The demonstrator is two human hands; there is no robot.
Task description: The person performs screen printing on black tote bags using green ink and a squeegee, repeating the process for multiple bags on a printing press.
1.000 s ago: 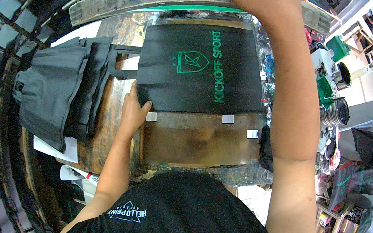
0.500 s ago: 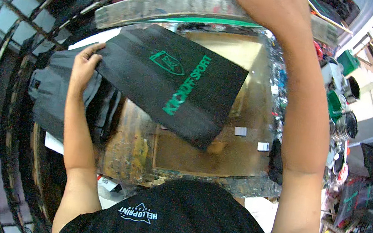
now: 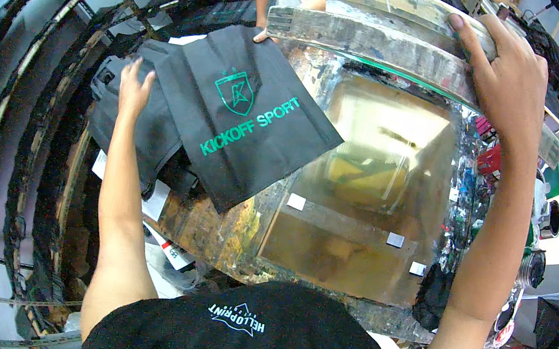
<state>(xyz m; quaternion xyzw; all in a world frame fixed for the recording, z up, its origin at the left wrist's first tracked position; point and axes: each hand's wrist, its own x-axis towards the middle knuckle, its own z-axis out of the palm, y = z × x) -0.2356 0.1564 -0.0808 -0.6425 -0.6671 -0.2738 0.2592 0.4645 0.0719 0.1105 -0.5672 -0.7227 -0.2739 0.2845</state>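
Note:
A black fabric bag [image 3: 224,159] with a green crest and lettering lies slanted at the left of the work board, partly over a pile of dark bags [image 3: 136,117]. My left hand [image 3: 134,89] is over that pile with its fingers apart, holding nothing. A co-worker's hand [image 3: 262,35] touches the printed bag's far edge. My right hand [image 3: 510,79] grips the right end of the raised screen-printing frame [image 3: 377,50], its thumb on top; the frame partly hides its fingers. Beneath the frame is the shiny brown printing board [image 3: 333,248].
Several small white tabs, one of them a white tab [image 3: 296,201], sit on the board. Dark curved racks [image 3: 32,137] stand at the left. Cans [image 3: 533,269] and a green container [image 3: 557,180] crowd the right side. The co-worker stands beyond the frame.
My left hand has let go of the printed bag, which has moved left off much of the board. A co-worker's hand has come into view at its far edge.

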